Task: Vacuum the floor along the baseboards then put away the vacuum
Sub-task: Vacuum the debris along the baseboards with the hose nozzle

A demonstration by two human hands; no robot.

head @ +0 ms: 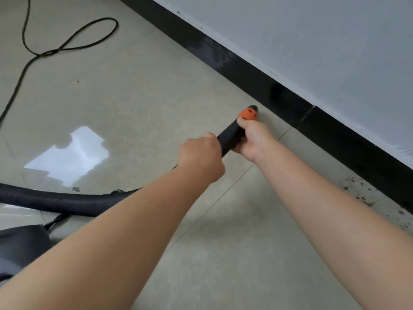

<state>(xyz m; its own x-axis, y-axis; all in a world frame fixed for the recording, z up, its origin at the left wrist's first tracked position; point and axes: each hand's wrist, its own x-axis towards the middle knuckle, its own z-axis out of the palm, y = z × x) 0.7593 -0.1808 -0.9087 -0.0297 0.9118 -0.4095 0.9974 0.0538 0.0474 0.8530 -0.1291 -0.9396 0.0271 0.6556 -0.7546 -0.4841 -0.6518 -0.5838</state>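
Note:
Both hands hold the black vacuum nozzle tube [230,136]. My right hand [253,139] grips it just behind the orange collar [247,114], and my left hand [201,156] grips it further back. The nozzle tip [253,107] points at the floor close to the black baseboard [279,97]. A black ribbed hose [55,201] runs left from the tube along the floor. Part of the dark vacuum body [22,245] shows at the lower left edge.
A black power cord [67,44] loops over the beige tile floor [134,97] at the upper left. Dark crumbs and dust [357,193] lie beside the baseboard at the right. A pale grey wall [312,41] rises above the baseboard.

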